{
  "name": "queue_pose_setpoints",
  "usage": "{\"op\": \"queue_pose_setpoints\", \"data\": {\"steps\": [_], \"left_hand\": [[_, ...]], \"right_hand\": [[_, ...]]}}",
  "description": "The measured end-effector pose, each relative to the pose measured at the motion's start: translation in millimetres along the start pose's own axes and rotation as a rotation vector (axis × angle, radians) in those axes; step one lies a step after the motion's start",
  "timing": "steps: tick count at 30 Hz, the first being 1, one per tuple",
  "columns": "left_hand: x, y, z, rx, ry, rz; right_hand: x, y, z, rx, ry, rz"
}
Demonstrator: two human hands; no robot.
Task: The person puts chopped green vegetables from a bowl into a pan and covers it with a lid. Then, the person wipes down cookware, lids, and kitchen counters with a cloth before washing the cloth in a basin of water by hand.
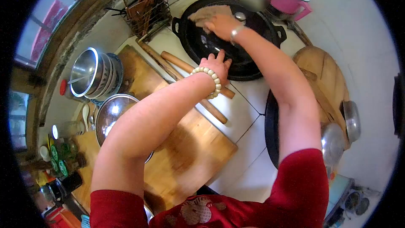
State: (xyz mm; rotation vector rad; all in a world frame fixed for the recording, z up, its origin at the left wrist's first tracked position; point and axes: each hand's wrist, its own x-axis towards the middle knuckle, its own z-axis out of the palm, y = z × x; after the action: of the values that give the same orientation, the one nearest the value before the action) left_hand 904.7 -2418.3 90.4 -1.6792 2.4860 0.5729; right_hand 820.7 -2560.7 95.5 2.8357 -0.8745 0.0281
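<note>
Pan (pixel 253 61), black, two-handled, upper centre of frame. Left hand (pixel 216 65): fingers spread at lower rim. Right hand (pixel 222 26), nearer cloth, holds it; tan cloth (pixel 209 13) extends leftward from fingers, long axis roughly crosswise.

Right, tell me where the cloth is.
In the head view, the cloth is at the top, just left of centre, under the right hand on the far left part of the black pan, near the wire rack.

Pale tiled walls (pixel 358 55) stand near apparently wood-framed windows (pixel 63 4).
</note>
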Motion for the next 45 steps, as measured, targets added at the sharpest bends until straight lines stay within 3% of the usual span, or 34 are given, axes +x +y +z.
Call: {"op": "queue_pose_setpoints", "data": {"steps": [2, 3, 8, 9, 10, 11, 12, 15, 16, 18, 19, 21, 22, 24, 25, 26, 29, 31, 33, 34, 36, 39, 40, 41, 42, 43, 45], "left_hand": [[0, -5, 11, 0.014, 0.016, 0.007], [-1, -6, 12, 0.04, 0.029, 0.004], [-1, -6, 4, 0.025, -0.065, 0.012], [-2, -6, 3, 0.027, -0.07, 0.005], [-2, -6, 3, 0.029, -0.072, 0.016], [-1, -7, 3, 0.037, -0.071, 0.028], [-1, -8, 5, 0.039, -0.057, 0.038], [-8, -4, -7, 0.067, -0.082, 0.045], [-4, -7, -2, 0.071, -0.085, 0.032], [3, -13, 10, 0.094, -0.037, 0.067], [3, -14, 12, 0.091, -0.042, 0.06], [3, -14, 12, 0.099, -0.016, 0.083], [4, -12, 13, 0.094, -0.015, 0.087], [5, -10, 14, 0.099, -0.019, 0.052], [5, -9, 12, 0.091, -0.01, 0.057], [4, -9, 11, 0.092, -0.021, 0.045], [2, -7, 7, 0.042, -0.045, 0.049], [0, -3, 5, 0.193, -0.121, 0.047], [1, -3, 11, 0.184, -0.082, 0.045], [2, -3, 13, 0.179, -0.05, 0.029], [-3, -4, 4, 0.16, -0.033, 0.049], [-4, -9, 1, 0.125, -0.015, 0.073], [-3, -11, 1, 0.125, -0.026, 0.08], [-2, -12, 1, 0.125, -0.039, 0.085], [-1, -13, 2, 0.127, -0.041, 0.079], [0, -14, 2, 0.128, -0.042, 0.087], [1, -15, 2, 0.127, -0.046, 0.088]], "right_hand": [[-44, -8, 2, -0.02, -0.065, 0.005], [-74, -10, 1, 0.005, 0.053, -0.045], [-138, 76, 51, -0.008, -0.134, 0.497], [-124, 105, 62, -0.001, -0.271, 0.628], [-104, 117, 49, 0.069, -0.274, 0.675], [-87, 128, 54, 0.341, -0.083, 0.84], [-69, 132, 45, 0.478, -0.017, 0.848], [3, 158, 63, 0.695, -0.09, 0.79], [26, 157, 63, 0.542, -0.169, 0.686], [67, 113, 45, 0.563, -0.28, 0.783], [91, 111, 69, 0.436, -0.28, 0.583], [103, 62, 51, 0.13, -0.327, 0.25], [98, 47, 51, -0.066, -0.276, 0.017], [81, 7, 31, -0.311, -0.405, -0.038], [46, -17, 8, -0.123, -0.16, 0.052], [23, -22, 6, -0.139, -0.228, -0.077], [-48, -35, 6, 0.094, -0.043, -0.05], [-84, -37, -10, 0.153, -0.113, -0.054], [-113, -33, -7, 0.44, 0.053, 0.241], [-123, -26, -5, 0.431, 0.051, 0.246], [-140, -9, 6, 0.388, 0.047, 0.61], [-143, 45, 36, 0.361, -0.013, 0.898], [-136, 70, 53, 0.397, 0.012, 1.092], [-134, 106, 67, 0.416, -0.057, 1.07], [-123, 120, 58, 0.729, -0.049, 1.215], [-121, 153, 76, 0.797, -0.071, 1.195], [-92, 140, 30, 1.033, -0.116, 1.38]]}}
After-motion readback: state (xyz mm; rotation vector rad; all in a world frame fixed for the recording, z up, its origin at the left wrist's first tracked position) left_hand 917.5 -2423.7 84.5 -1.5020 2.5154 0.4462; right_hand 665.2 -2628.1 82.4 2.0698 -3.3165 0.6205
